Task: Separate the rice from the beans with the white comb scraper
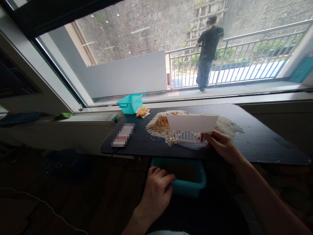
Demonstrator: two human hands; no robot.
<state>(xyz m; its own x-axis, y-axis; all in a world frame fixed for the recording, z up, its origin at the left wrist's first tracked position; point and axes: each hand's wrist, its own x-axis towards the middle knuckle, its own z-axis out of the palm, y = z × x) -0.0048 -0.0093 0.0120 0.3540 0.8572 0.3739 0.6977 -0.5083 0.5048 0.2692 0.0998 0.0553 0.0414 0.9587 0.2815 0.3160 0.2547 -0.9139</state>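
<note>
Over the dark table (144, 148), pinching a slotted white sheet (192, 122) in the right hand (222, 145), partly hiding grain (157, 125); with the left hand (157, 182), gripping the lower teal bin (189, 189), contents (183, 171) too dim to identify.

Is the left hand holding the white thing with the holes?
No, the right hand holds the white slotted piece, while the left hand touches the lower teal tub.
</note>
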